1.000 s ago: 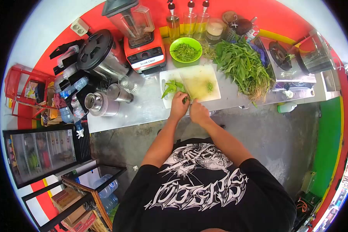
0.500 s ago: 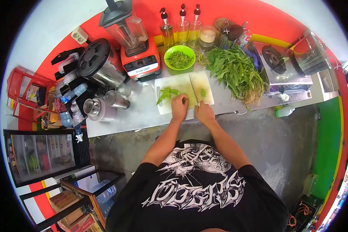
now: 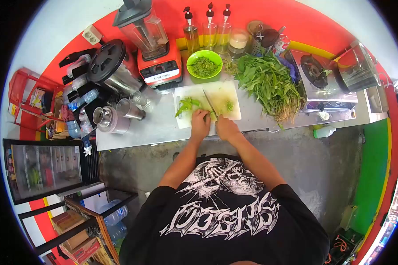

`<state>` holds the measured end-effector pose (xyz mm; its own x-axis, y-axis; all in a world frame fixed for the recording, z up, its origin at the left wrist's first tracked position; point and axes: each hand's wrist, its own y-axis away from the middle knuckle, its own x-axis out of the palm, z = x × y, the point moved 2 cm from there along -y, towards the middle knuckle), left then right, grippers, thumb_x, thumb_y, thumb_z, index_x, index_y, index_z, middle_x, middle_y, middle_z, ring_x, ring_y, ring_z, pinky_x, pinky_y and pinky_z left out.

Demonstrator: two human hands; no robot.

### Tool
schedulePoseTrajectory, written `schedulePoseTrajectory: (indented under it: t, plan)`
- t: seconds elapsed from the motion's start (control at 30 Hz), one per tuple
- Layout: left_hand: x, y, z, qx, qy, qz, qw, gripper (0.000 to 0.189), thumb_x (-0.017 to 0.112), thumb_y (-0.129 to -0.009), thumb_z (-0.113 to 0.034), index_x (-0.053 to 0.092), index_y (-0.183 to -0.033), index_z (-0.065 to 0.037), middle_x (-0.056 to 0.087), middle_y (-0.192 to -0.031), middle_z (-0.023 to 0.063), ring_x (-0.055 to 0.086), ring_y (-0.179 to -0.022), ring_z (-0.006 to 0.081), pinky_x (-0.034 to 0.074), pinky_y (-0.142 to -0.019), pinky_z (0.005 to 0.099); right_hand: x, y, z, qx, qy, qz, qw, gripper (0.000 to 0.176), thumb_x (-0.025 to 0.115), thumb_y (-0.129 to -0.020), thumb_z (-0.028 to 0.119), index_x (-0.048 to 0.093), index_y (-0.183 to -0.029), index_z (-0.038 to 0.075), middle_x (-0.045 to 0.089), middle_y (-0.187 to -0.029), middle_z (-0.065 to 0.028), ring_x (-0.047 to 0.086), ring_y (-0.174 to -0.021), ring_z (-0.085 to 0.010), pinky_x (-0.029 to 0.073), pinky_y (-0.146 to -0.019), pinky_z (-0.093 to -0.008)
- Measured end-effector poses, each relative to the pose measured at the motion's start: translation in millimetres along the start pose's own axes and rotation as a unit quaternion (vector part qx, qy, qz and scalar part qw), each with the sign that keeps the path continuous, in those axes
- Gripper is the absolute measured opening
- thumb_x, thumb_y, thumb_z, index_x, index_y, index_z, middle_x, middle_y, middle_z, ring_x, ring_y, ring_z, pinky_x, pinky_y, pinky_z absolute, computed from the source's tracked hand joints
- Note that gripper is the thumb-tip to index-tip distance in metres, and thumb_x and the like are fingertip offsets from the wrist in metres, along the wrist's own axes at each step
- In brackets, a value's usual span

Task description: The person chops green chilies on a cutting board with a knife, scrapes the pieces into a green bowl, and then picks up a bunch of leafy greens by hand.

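A white cutting board (image 3: 183, 121) lies near the counter's front edge. My right hand (image 3: 227, 128) is closed around the handle of a knife (image 3: 209, 101), whose blade points away across the board. At the left of the blade, my left hand (image 3: 200, 125) has its fingers closed on a small bunch of green stems, mostly hidden by the fingers. Loose green leaves (image 3: 187, 106) lie on the board beyond the left hand. A small pile of chopped greens (image 3: 229, 105) sits right of the knife. Behind the board, a lime-green bowl (image 3: 204, 78) holds more chopped greens.
A large bunch of leafy greens (image 3: 269, 84) with roots lies right of the board, beside a gas stove (image 3: 325, 90). A red blender (image 3: 160, 70), pump bottles (image 3: 209, 33) and a jar (image 3: 238, 39) stand behind. Metal cups (image 3: 130, 109) are at the left.
The knife has swung leftward, its tip now slanting left and its blade nearer my left hand. My right hand has moved slightly left. The view has shifted a little.
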<state>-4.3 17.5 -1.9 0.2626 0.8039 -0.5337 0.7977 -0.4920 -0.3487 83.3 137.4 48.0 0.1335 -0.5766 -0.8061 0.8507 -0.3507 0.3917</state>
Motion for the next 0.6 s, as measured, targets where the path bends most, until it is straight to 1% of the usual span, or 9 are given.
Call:
schedulePoseTrajectory:
  t: [0.07,0.1,0.17,0.27,0.43,0.5,0.57,0.6]
  plan:
    - [2,0,1,-0.007,0.008,0.000,1.000,0.014,0.066,-0.084,-0.001,0.071,-0.097,-0.001,0.063,-0.093,0.0161,0.058,-0.094,0.0367,0.047,-0.085,0.0445,2,-1,2,0.004,0.016,0.020,1.000,0.031,0.052,-0.095,0.017,0.052,-0.115,-0.007,0.068,-0.107,-0.0325,0.068,-0.102,-0.0482,0.054,-0.089,-0.0533]
    - [0,0,1,-0.008,0.015,0.000,1.000,0.015,0.066,-0.083,-0.001,0.071,-0.097,-0.001,0.062,-0.093,0.0158,0.058,-0.094,0.0364,0.047,-0.085,0.0445,1,1,5,0.002,0.016,0.024,1.000,0.031,0.052,-0.095,0.017,0.052,-0.115,-0.007,0.068,-0.107,-0.0325,0.068,-0.102,-0.0482,0.054,-0.089,-0.0533]
    - [-2,0,-1,-0.003,0.008,0.001,1.000,0.015,0.066,-0.083,0.000,0.071,-0.098,-0.002,0.061,-0.094,0.0153,0.057,-0.093,0.0363,0.047,-0.084,0.0444,0,3,12,0.026,0.039,0.035,0.998,0.031,0.052,-0.094,0.014,0.050,-0.117,-0.007,0.068,-0.109,-0.0322,0.068,-0.103,-0.0476,0.055,-0.090,-0.0523]
    - [-3,0,0,-0.008,0.009,0.008,1.000,0.016,0.067,-0.083,0.000,0.071,-0.099,-0.002,0.061,-0.093,0.0155,0.057,-0.094,0.0362,0.046,-0.085,0.0441,8,-6,7,0.020,0.047,0.041,0.998,0.032,0.053,-0.094,0.014,0.049,-0.117,-0.007,0.068,-0.109,-0.0320,0.068,-0.104,-0.0466,0.055,-0.090,-0.0522]
    - [-8,-2,2,-0.033,0.019,0.026,0.999,0.017,0.067,-0.083,-0.001,0.071,-0.100,-0.002,0.061,-0.094,0.0164,0.058,-0.097,0.0367,0.047,-0.087,0.0442,-3,-8,16,0.007,0.062,0.044,0.997,0.033,0.056,-0.091,0.011,0.048,-0.117,-0.007,0.068,-0.109,-0.0317,0.068,-0.105,-0.0463,0.055,-0.090,-0.0513]
    - [-8,-2,5,0.009,0.017,0.021,1.000,0.015,0.070,-0.083,-0.003,0.071,-0.098,-0.002,0.062,-0.091,0.0149,0.059,-0.091,0.0350,0.047,-0.082,0.0422,-7,6,22,0.026,0.048,0.063,0.997,0.033,0.055,-0.091,0.010,0.047,-0.118,-0.007,0.068,-0.109,-0.0318,0.068,-0.105,-0.0466,0.054,-0.091,-0.0514]
    - [-9,-2,8,0.003,0.020,0.025,0.999,0.016,0.071,-0.083,-0.004,0.071,-0.099,-0.003,0.062,-0.091,0.0147,0.059,-0.091,0.0346,0.047,-0.081,0.0421,7,6,20,0.031,0.047,0.068,0.996,0.031,0.054,-0.092,0.010,0.046,-0.118,-0.006,0.068,-0.110,-0.0325,0.068,-0.105,-0.0469,0.054,-0.091,-0.0520]
    - [-9,-3,7,0.001,0.019,0.025,1.000,0.016,0.071,-0.083,-0.004,0.070,-0.099,-0.002,0.062,-0.091,0.0146,0.059,-0.091,0.0344,0.047,-0.081,0.0421,10,6,21,0.046,0.032,0.053,0.997,0.031,0.054,-0.093,0.010,0.046,-0.119,-0.005,0.068,-0.110,-0.0329,0.068,-0.105,-0.0470,0.054,-0.092,-0.0524]
